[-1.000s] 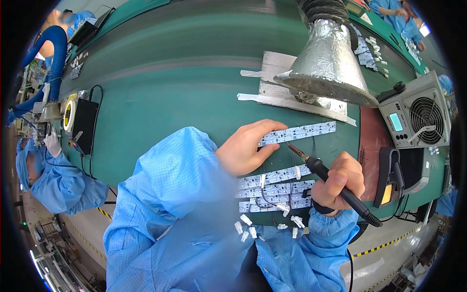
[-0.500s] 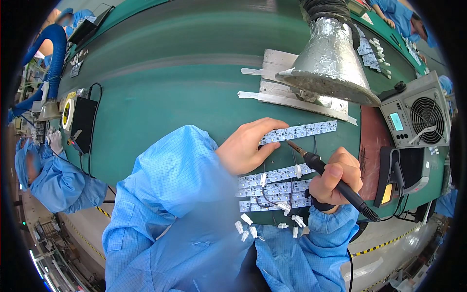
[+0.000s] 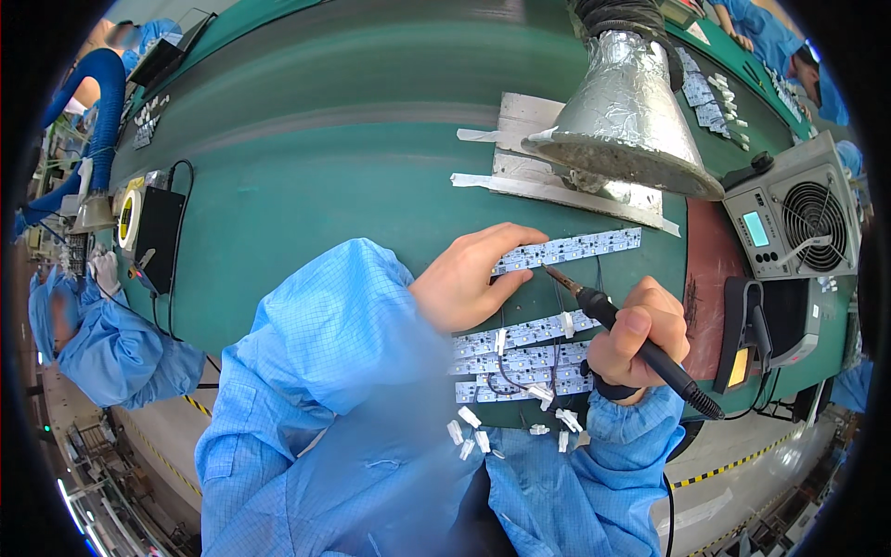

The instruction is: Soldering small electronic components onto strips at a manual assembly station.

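Observation:
My left hand (image 3: 478,278) is closed on the left end of a narrow white LED circuit board (image 3: 594,245), thumb along its near edge and fingers along the far one. In my right hand (image 3: 640,336) is a black-handled soldering iron (image 3: 601,306), held like a pen. Its tip meets or nearly meets the board's near edge beside my left thumb; exact contact is too small to tell. Thin dark wires hang from that board. Nearer to me lie several similar LED boards (image 3: 524,360) with wires, and several white plug connectors (image 3: 568,420) sit at the table's near edge.
A foil-wrapped fume extraction hood (image 3: 631,111) hangs over a white taped board (image 3: 529,181). At right stand a grey soldering station (image 3: 754,223) with a fan and an iron holder (image 3: 740,339). A black box (image 3: 160,232) stands left. Co-workers in blue sit at both sides.
Almost nothing differs; the whole view has shifted very slightly. Both hands keep their hold, and the iron's tip stays at the same place on the board.

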Demonstrator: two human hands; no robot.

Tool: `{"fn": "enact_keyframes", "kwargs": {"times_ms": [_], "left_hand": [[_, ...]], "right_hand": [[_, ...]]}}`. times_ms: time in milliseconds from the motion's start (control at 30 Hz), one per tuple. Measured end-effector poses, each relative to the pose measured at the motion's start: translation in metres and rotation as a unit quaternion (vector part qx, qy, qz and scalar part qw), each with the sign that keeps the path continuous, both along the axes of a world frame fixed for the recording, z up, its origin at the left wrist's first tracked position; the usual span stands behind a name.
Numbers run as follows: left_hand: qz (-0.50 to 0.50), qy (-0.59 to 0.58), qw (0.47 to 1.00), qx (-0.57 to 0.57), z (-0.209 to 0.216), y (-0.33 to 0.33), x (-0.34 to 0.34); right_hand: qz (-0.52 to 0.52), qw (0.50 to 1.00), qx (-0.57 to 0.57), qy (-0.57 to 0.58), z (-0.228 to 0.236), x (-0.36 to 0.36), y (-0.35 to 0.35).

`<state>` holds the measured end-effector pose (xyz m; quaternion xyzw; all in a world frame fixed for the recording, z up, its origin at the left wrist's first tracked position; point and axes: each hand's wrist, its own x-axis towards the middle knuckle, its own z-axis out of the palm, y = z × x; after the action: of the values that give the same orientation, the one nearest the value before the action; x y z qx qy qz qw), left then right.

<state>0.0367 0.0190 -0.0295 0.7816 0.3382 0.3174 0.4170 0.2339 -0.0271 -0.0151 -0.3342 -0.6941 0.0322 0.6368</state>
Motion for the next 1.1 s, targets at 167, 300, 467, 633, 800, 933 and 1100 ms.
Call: {"fn": "enact_keyframes", "kwargs": {"times_ms": [167, 300, 467, 633, 800, 933, 1100], "left_hand": [[0.002, -0.005, 1.000, 0.017, 0.000, 0.005, 0.000], [-0.001, 0.001, 1.000, -0.009, 0.007, -0.002, 0.005], [0.020, 0.030, 0.998, -0.042, 0.003, -0.004, 0.001], [0.039, 0.067, 0.991, -0.111, 0.014, -0.012, 0.005], [0.040, 0.071, 0.992, -0.091, 0.016, -0.011, 0.007], [0.018, 0.008, 0.987, -0.161, 0.026, -0.012, 0.012], [0.021, 0.023, 0.987, -0.159, 0.019, -0.010, 0.011]], "right_hand": [[0.006, 1.000, 0.001, -0.001, 0.001, 0.001, 0.005], [-0.025, 0.999, 0.013, -0.021, 0.012, 0.016, -0.004], [-0.064, 0.984, 0.032, 0.166, 0.008, 0.031, -0.004], [-0.144, 0.964, 0.020, 0.222, 0.012, 0.051, -0.007], [-0.161, 0.960, 0.027, 0.226, 0.012, 0.054, -0.005], [-0.137, 0.973, 0.008, 0.188, 0.016, 0.060, -0.007], [-0.155, 0.976, -0.003, 0.154, 0.017, 0.063, -0.007]]}}
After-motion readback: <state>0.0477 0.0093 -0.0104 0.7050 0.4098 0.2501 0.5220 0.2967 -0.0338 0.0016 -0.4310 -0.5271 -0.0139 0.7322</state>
